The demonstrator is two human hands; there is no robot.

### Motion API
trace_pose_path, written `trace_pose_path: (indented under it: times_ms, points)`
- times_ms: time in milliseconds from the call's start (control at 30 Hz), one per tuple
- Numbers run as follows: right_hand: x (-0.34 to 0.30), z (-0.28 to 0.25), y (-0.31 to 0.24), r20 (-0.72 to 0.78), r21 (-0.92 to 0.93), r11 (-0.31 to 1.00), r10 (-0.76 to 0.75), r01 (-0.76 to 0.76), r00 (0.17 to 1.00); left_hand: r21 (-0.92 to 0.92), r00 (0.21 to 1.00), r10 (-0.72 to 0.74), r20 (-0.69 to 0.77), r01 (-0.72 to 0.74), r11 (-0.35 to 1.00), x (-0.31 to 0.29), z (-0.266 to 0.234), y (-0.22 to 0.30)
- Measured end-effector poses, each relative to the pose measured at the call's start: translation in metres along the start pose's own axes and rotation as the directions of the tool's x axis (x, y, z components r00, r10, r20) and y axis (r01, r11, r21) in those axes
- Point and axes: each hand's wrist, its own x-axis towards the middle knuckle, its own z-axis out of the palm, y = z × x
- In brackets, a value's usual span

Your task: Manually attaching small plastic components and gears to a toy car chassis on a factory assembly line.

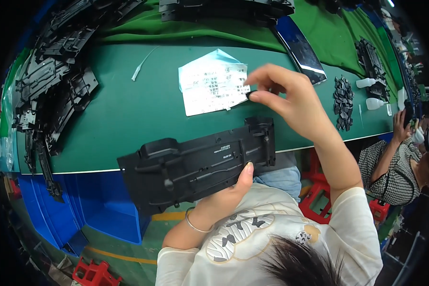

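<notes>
My left hand (229, 191) is closed around the lower edge of a black plastic model-car chassis (202, 162), its thumb lying on the moulded underside. The chassis is tilted and held over the table's front edge. Above its right end, my right hand (293, 97) pinches a small black plastic piece (250, 95) between thumb and fingertips. A creased white paper sheet (209, 88) with writing lies just behind the chassis, its right edge beside my right fingers. The piece's exact shape is too small to tell.
Black plastic parts (47, 76) are heaped at the left. Small black pieces (343, 102) lie to the right, near white bottles (374, 103). A dark glossy panel (300, 50) and a thin-tipped nozzle (137, 72) rest on the green table. Blue bins (105, 209) stand below; another person (391, 164) sits at right.
</notes>
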Motion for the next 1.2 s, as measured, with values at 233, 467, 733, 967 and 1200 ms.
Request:
trace_pose_path:
  times_ms: [233, 467, 733, 967, 1200]
  points:
    - [0.031, 0.002, 0.006, 0.219, -0.155, 0.986, -0.029, 0.064, 0.975, 0.061, 0.986, 0.167, 0.0, -0.167, 0.984, 0.012, -0.002, -0.002]
    - [0.034, 0.009, 0.0, 0.179, -0.176, 0.983, -0.012, 0.044, 0.984, 0.054, 0.985, 0.173, 0.013, -0.174, 0.983, 0.012, -0.002, -0.005]
    - [0.033, 0.013, -0.002, 0.144, -0.31, 0.927, -0.176, 0.213, 0.974, 0.017, 0.985, 0.171, 0.01, -0.171, 0.985, 0.013, -0.002, -0.003]
    - [0.033, 0.017, 0.002, 0.153, -0.319, 0.917, -0.198, 0.238, 0.968, -0.023, 0.989, 0.15, 0.006, -0.149, 0.989, 0.012, -0.002, -0.003]
    - [0.032, 0.016, 0.002, 0.148, -0.334, 0.91, -0.205, 0.244, 0.968, 0.006, 0.986, 0.165, 0.01, -0.166, 0.986, 0.013, -0.001, -0.002]
